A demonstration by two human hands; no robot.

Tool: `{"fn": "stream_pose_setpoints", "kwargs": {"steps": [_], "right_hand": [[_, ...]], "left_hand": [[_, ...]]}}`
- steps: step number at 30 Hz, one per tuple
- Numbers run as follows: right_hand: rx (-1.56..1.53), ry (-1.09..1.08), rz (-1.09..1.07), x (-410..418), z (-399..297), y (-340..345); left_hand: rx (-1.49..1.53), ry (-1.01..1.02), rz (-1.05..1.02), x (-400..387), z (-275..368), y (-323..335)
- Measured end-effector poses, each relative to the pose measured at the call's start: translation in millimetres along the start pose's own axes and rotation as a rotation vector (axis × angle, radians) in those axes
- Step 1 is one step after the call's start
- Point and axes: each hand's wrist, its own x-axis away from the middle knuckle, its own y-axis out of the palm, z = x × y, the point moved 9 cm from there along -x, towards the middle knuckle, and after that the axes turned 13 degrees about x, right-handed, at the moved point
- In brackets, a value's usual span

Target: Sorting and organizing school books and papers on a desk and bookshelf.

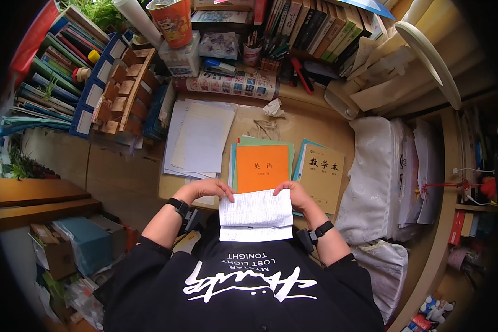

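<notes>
Folded white paper with dense print (255,209) is held between my two hands, close to my chest at the desk's front edge. My left hand (211,189) pinches its upper left corner. At the upper right corner, my right hand (292,193) grips it, the fingers partly behind the sheet. Just beyond the paper lies an orange booklet (262,166) on top of a green booklet (291,155) and others. To the right is a tan exercise book (321,178) over a blue one. Loose white sheets (203,141) form a pile at the left.
A crumpled tissue (274,108) lies behind the booklets. Books (311,29), a pen cup (252,54) and a blue stapler (220,66) line the back. A wooden rack (126,93) stands left; a lamp (429,62) overhangs the right. Silvery fabric (371,174) borders the desk's right.
</notes>
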Motion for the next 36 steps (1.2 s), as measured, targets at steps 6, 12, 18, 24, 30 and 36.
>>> {"fn": "stream_pose_setpoints", "kwargs": {"steps": [6, 12, 18, 24, 30, 36], "right_hand": [[0.451, -0.199, -0.109, 0.6, -67.5, 36.1], [-0.087, -0.143, -0.139, -2.9, -60.9, 21.8], [-0.710, -0.138, -0.327, 13.1, -36.6, 19.9], [-0.231, -0.166, 0.087, -13.9, -17.5, 24.8], [-0.136, -0.182, 0.136, -14.6, 2.0, 2.0], [-0.312, -0.083, 0.037, 0.9, 1.1, 26.7]], "left_hand": [[-0.165, -0.033, -0.075, -30.9, 39.9, 53.3], [0.215, 0.069, 0.056, -33.0, 34.6, 36.4], [0.723, 0.418, 0.439, -25.1, 39.0, 0.0], [0.335, 0.559, 0.793, -28.8, 23.6, -4.8], [0.522, 0.231, 0.335, -33.1, 6.5, 33.5], [0.649, 0.216, 0.210, -18.4, -7.0, 44.0]]}}
